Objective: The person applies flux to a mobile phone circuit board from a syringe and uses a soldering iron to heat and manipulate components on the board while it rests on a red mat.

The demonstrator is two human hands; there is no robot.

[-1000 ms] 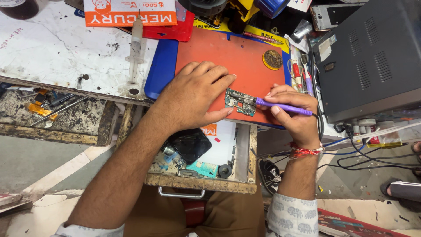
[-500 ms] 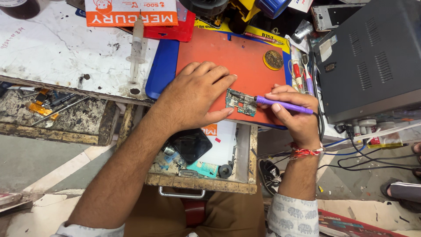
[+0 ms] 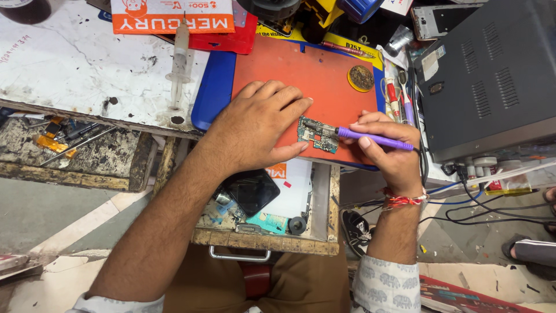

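Circuit board [image 3: 318, 134], small and green, lies on the orange mat [image 3: 301, 75], close to the mat's near edge. Seen from the head camera, the left hand [image 3: 258, 130] lies flat on the mat just left of the board, fingers stretched out and unclenched, with the fingertips [image 3: 301, 146] touching the board's left side. On the other side of the board the right hand [image 3: 388, 150] is curled around a purple soldering iron [image 3: 373, 138], held like a pen, its metal tip resting on the board's upper part. A red thread band [image 3: 402, 200] circles that wrist. Beyond the board, at the mat's far right corner, sits a round brass tip cleaner [image 3: 361, 77]. To the right of the mat stands a dark grey metal box [image 3: 492, 75] with vents. A plastic syringe [image 3: 178, 58] lies on the white worktop left of the mat. Nearer the person than the mat, an open drawer [image 3: 266, 240] holds a black phone screen [image 3: 252, 191]
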